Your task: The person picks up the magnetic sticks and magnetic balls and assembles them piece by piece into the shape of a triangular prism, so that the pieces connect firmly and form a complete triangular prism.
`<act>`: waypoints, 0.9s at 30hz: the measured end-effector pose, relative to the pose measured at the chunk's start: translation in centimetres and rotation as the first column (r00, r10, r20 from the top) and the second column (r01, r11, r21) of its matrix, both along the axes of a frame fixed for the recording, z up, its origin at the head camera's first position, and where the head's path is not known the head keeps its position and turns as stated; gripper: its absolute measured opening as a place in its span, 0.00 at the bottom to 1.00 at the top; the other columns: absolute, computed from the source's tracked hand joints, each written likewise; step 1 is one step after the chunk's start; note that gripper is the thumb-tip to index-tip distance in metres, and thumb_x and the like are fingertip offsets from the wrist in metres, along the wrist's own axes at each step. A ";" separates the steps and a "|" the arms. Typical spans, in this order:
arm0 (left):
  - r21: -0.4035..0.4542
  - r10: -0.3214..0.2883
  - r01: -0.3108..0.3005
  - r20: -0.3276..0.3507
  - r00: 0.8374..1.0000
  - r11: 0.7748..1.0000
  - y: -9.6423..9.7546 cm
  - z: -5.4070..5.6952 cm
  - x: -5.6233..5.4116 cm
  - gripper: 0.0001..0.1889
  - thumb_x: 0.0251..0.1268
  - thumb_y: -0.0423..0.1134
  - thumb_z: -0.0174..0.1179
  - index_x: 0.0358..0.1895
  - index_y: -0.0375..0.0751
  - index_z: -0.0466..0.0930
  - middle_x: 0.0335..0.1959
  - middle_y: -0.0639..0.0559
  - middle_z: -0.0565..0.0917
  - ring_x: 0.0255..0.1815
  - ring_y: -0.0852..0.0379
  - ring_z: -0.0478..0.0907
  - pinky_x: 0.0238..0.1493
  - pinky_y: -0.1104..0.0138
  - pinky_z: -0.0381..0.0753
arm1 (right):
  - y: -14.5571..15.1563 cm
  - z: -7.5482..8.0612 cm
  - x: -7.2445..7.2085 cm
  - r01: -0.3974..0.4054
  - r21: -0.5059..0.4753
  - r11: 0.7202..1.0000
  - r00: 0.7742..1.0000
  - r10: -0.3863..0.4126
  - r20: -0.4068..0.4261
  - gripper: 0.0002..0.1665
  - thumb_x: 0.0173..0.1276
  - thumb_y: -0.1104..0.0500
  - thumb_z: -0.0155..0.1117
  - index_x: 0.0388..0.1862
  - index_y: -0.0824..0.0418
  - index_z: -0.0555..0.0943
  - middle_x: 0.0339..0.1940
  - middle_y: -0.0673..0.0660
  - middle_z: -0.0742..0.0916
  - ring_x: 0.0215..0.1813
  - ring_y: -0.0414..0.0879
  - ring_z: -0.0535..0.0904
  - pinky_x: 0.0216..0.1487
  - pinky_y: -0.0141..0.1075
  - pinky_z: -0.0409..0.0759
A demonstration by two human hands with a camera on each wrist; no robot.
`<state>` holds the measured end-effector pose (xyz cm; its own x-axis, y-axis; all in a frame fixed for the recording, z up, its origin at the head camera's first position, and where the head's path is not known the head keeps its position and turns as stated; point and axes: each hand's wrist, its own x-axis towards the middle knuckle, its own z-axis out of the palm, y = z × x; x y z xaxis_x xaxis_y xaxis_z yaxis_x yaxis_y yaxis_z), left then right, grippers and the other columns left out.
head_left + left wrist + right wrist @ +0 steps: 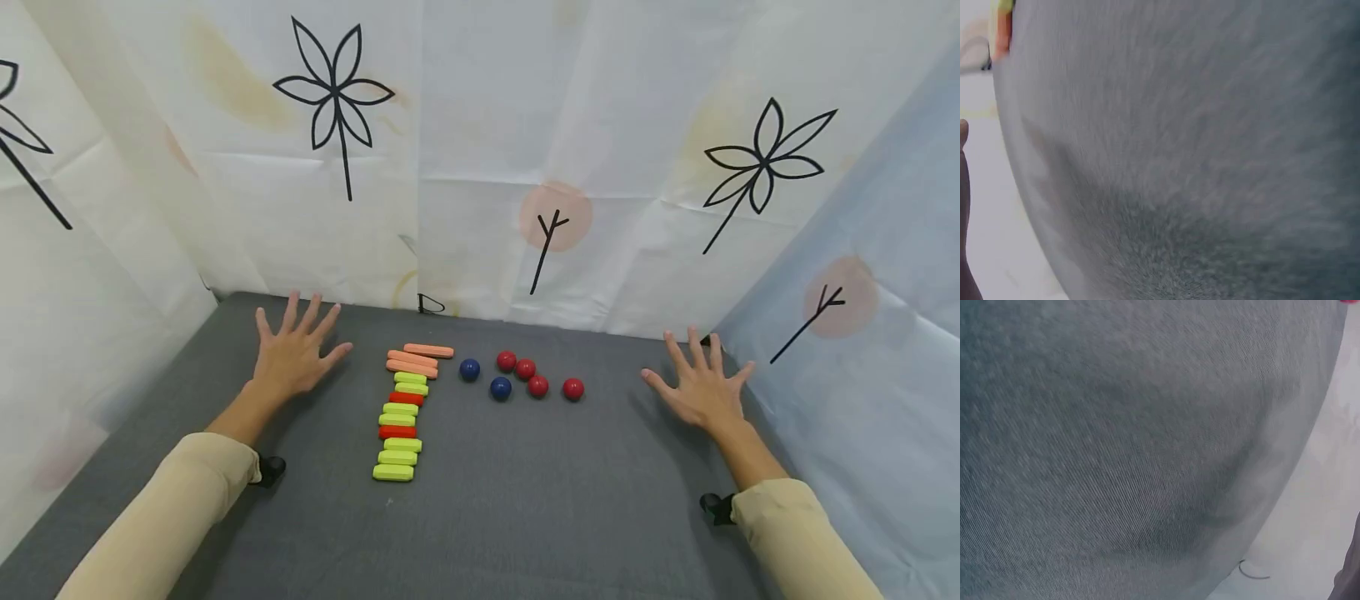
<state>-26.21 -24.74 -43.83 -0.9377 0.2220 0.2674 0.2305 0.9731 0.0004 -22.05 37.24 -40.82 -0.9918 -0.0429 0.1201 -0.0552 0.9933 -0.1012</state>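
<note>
My left hand [291,357] is spread with straight fingers over the far left of the grey table, holding nothing. On the far right my right hand [705,392] is likewise spread and holds nothing. Between them, nearer the left hand, runs a column of short sticks: salmon sticks [412,367] at the top, then yellow-green sticks [397,421] with two red sticks [397,432] among them. Right of the column lie two dark blue balls [500,387] and several red balls [537,386]. In the left wrist view, a blurred orange stick [1004,31] shows at the upper left edge.
A grey cloth [525,500] covers the table. White curtains [480,167] with printed leaves and trees stand along its back, and others close in the left and right sides. Dark wrist cameras [270,471] sit at both cuffs.
</note>
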 end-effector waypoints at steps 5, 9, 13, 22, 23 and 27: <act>-0.021 -0.140 0.140 -0.015 0.990 0.990 1.9 -0.2 1.6 0.39 0.70 0.63 0.52 0.78 0.47 0.58 0.80 0.41 0.51 0.80 0.38 0.39 0.67 0.28 0.36 | -1.3 -0.4 0.4 -0.050 -0.005 0.999 0.998 0.051 0.033 0.52 0.72 0.26 0.42 0.83 0.50 0.43 0.82 0.67 0.47 0.79 0.71 0.33 0.58 0.80 0.24; 0.012 -0.260 0.260 0.008 0.966 0.966 3.1 -0.7 3.5 0.38 0.69 0.62 0.55 0.77 0.47 0.61 0.79 0.41 0.54 0.80 0.37 0.42 0.67 0.28 0.42 | -2.6 -0.9 0.6 -0.116 -0.063 0.991 0.991 0.119 0.059 0.51 0.73 0.29 0.45 0.83 0.51 0.41 0.82 0.66 0.47 0.79 0.70 0.39 0.61 0.79 0.29; 0.078 -0.365 0.361 0.060 0.929 0.929 4.0 -1.0 5.4 0.39 0.68 0.62 0.58 0.76 0.48 0.62 0.79 0.42 0.55 0.80 0.37 0.45 0.67 0.29 0.46 | -4.3 -1.4 0.9 -0.181 -0.135 0.974 0.980 0.190 0.061 0.50 0.74 0.33 0.51 0.83 0.55 0.46 0.81 0.65 0.52 0.78 0.70 0.46 0.64 0.77 0.38; 0.447 -0.534 0.392 0.250 0.808 0.804 4.2 -1.2 9.4 0.35 0.61 0.65 0.63 0.70 0.56 0.73 0.79 0.45 0.57 0.79 0.36 0.48 0.63 0.30 0.59 | -7.5 -2.3 1.2 -0.293 -0.396 0.870 0.938 0.342 0.058 0.47 0.72 0.46 0.63 0.79 0.66 0.55 0.77 0.69 0.63 0.75 0.67 0.59 0.68 0.67 0.58; 0.481 -0.553 0.394 0.247 0.796 0.783 4.2 -1.2 9.8 0.33 0.60 0.64 0.64 0.67 0.57 0.77 0.78 0.45 0.59 0.78 0.35 0.50 0.61 0.29 0.61 | -7.7 -2.4 1.2 -0.298 -0.430 0.852 0.933 0.355 0.056 0.46 0.71 0.48 0.64 0.78 0.67 0.57 0.76 0.70 0.65 0.74 0.67 0.62 0.67 0.66 0.60; 0.555 -0.619 0.442 0.175 0.766 0.705 4.2 -1.6 10.7 0.20 0.56 0.58 0.71 0.51 0.59 0.88 0.73 0.43 0.68 0.74 0.36 0.58 0.59 0.31 0.65 | -8.3 -2.8 0.9 -0.299 -0.551 0.779 0.925 0.378 0.032 0.38 0.71 0.56 0.66 0.73 0.71 0.64 0.70 0.72 0.72 0.67 0.68 0.71 0.62 0.64 0.69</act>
<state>-15.52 -20.56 -45.44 -0.7447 0.6436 0.1767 0.6068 0.5428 0.5806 -21.16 28.94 -43.61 -0.9331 -0.3478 0.0918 -0.3242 0.7027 -0.6333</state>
